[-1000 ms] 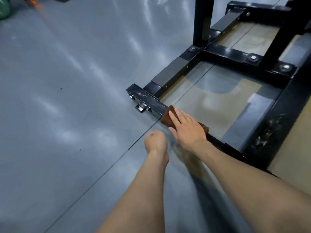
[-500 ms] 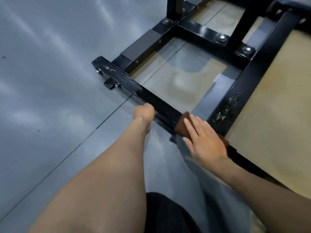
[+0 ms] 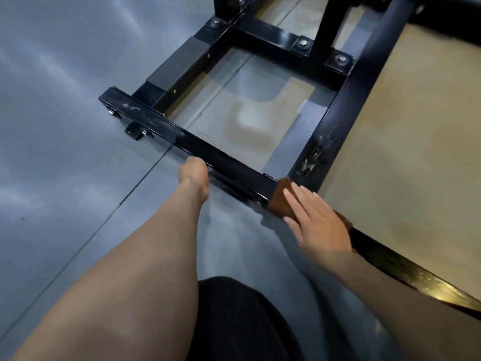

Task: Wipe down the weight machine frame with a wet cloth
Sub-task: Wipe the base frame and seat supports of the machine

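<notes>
The black steel base frame [image 3: 223, 157] of the weight machine lies on the floor, its near bar running from upper left to lower right. A brown cloth [image 3: 279, 198] is draped over that bar where the right side rail joins it. My right hand [image 3: 317, 225] lies flat on the cloth with straight fingers and presses it onto the bar. My left hand [image 3: 194, 173] is curled into a fist, holds nothing, and rests against the floor-side edge of the same bar, further left.
Glossy grey floor [image 3: 65, 126] spreads to the left. Tan floor panels [image 3: 403, 152] lie inside and right of the frame. Uprights [image 3: 324, 27] rise from bolted plates at the top. The right rail has scratched paint [image 3: 315, 155]. My dark-clothed knee [image 3: 242, 321] is at the bottom.
My right hand has slid the cloth rightward along the near bar, from near its left end to the junction with the right rail. The left fist has moved up against the bar.
</notes>
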A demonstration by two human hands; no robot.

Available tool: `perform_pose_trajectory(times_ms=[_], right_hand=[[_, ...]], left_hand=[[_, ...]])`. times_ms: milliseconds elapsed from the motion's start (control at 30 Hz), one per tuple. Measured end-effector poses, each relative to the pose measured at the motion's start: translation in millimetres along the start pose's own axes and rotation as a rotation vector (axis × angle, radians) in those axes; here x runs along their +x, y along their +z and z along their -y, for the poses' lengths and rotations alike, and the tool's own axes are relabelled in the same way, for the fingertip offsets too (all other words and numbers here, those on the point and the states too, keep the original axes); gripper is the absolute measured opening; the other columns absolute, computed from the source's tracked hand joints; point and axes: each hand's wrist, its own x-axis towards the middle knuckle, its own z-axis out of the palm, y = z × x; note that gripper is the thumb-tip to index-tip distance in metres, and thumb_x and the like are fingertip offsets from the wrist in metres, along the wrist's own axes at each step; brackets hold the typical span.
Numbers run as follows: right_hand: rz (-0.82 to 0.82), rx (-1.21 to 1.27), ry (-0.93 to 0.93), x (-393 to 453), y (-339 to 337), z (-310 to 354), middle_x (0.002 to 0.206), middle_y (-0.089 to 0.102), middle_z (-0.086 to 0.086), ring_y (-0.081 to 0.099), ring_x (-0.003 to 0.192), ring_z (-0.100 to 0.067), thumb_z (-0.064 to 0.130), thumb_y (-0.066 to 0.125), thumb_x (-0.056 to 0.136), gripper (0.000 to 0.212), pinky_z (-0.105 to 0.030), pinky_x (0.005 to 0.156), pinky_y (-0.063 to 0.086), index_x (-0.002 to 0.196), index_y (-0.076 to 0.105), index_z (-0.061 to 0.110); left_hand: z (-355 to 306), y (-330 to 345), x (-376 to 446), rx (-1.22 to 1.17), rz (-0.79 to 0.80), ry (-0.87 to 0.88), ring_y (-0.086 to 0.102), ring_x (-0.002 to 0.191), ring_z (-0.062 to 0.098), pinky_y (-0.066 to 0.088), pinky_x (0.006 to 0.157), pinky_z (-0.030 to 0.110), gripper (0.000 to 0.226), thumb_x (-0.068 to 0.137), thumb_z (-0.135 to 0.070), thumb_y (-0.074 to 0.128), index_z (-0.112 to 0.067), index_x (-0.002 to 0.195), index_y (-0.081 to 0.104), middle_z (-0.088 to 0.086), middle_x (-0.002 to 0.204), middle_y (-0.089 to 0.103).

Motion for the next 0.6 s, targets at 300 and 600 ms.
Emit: perform_pose_trajectory(times_ms=[300, 600], right_hand=[[0.006, -0.043, -0.055, 58, -3, 30, 0.169, 0.026, -0.006, 0.027, 0.155, -0.025, 0.049, 0.028, 0.11, 0.063, -0.042, 0.128, 0.019, 0.163, 0.027, 0.015], [0.007, 0.006, -0.148, 150, -4, 98, 0.17, 0.021, -0.009, 0.023, 0.155, -0.026, 0.046, 0.029, 0.109, 0.064, -0.042, 0.129, 0.018, 0.164, 0.021, 0.016]], left_hand=[[19, 26, 39, -0.331, -0.101, 0.093, 0.051, 0.139, 0.025, 0.037, 0.119, 0.049, 0.057, 0.099, -0.05, 0.033, -0.047, 0.156, 0.03, -0.009, 0.153, 0.051], [-4, -1, 7, -0.436, 0.022, -0.043, 0.061, 0.09, 0.021, 0.05, 0.089, 0.038, 0.022, 0.106, -0.04, 0.049, -0.027, 0.116, 0.063, 0.001, 0.091, 0.063]])
